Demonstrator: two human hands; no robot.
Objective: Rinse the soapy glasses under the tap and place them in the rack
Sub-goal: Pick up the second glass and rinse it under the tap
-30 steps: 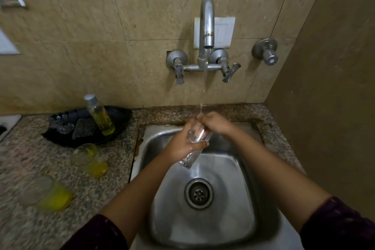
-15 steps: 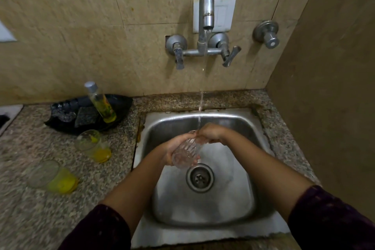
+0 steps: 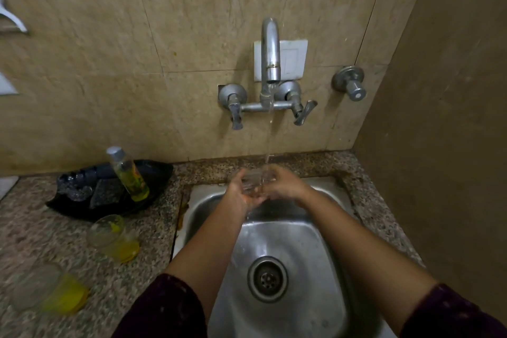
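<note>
A clear drinking glass (image 3: 253, 182) is held upright under the running stream from the steel tap (image 3: 270, 60), above the back of the steel sink (image 3: 315, 241). My left hand (image 3: 241, 195) cups it from the left and below. My right hand (image 3: 282, 185) wraps it from the right. Water spills off the hands into the basin. Two more glasses with yellow liquid in the bottom stand on the counter at left, one nearer the sink (image 3: 112, 237) and one at the front left (image 3: 46, 289). No rack is in view.
A black tray (image 3: 153, 181) behind the glasses holds a bottle of yellow liquid (image 3: 127, 173) and a scrub pad (image 3: 105, 195). The speckled granite counter (image 3: 142, 269) surrounds the sink. A side wall stands close on the right, with a wall valve (image 3: 349, 85) beside the tap.
Both hands lifted the glass from low over the drain up to the back of the sink, turning it upright into the stream. The camera tilted down.
</note>
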